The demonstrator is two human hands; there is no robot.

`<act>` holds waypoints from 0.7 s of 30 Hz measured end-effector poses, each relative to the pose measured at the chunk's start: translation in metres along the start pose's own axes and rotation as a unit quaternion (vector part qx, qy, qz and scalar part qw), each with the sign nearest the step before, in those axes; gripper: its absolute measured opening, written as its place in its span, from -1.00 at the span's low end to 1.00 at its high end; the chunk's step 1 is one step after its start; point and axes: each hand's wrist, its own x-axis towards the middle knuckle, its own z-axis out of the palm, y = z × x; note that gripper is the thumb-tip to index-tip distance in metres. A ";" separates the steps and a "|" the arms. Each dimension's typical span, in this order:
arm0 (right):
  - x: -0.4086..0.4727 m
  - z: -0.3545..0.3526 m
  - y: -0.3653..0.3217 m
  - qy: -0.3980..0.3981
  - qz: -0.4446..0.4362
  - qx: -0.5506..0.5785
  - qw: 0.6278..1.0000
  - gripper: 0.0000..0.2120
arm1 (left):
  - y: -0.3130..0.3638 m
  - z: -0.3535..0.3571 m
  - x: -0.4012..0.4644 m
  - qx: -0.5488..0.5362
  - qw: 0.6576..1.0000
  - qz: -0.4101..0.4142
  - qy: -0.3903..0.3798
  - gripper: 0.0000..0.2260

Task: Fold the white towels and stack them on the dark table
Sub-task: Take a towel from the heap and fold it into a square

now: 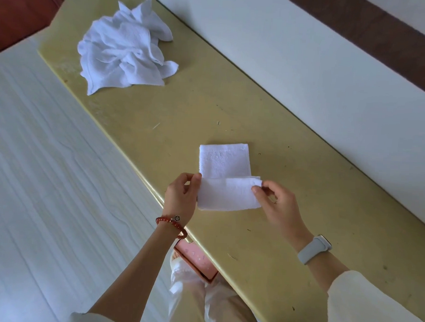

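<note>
Right now both hands pinch one white towel between them: left hand on its left edge, right hand on its right corner, the near half folding over on the yellowish table.

A plain home room: pale plank floor, white wall, worn yellow table.

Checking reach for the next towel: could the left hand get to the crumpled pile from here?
Probably yes, once freed: the left hand pinches the towel; bare table lies before the pile.
</note>
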 end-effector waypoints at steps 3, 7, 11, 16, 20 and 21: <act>0.008 0.002 -0.003 -0.005 0.020 -0.001 1.000 -0.82 | -0.002 -0.002 0.003 -0.048 0.998 -0.033 -0.020 -0.84; 0.027 0.009 -0.006 0.013 0.042 -0.029 0.999 -0.83 | 0.001 0.000 0.014 -0.042 0.998 -0.034 -0.026 -0.92; 0.048 0.017 -0.007 0.049 0.033 -0.064 0.996 -0.85 | 0.008 0.009 0.032 0.030 0.999 -0.011 0.033 -0.90; 0.077 0.029 0.000 0.067 0.037 -0.135 0.988 -0.82 | 0.012 0.017 0.058 0.077 0.995 -0.005 0.067 -0.84; 0.089 0.036 0.005 0.059 0.059 -0.173 0.981 -0.79 | 0.005 0.021 0.066 0.100 0.993 -0.017 0.065 -0.82; 0.090 0.037 0.006 0.055 0.067 -0.182 0.979 -0.79 | 0.003 0.022 0.068 0.106 0.992 -0.021 0.066 -0.82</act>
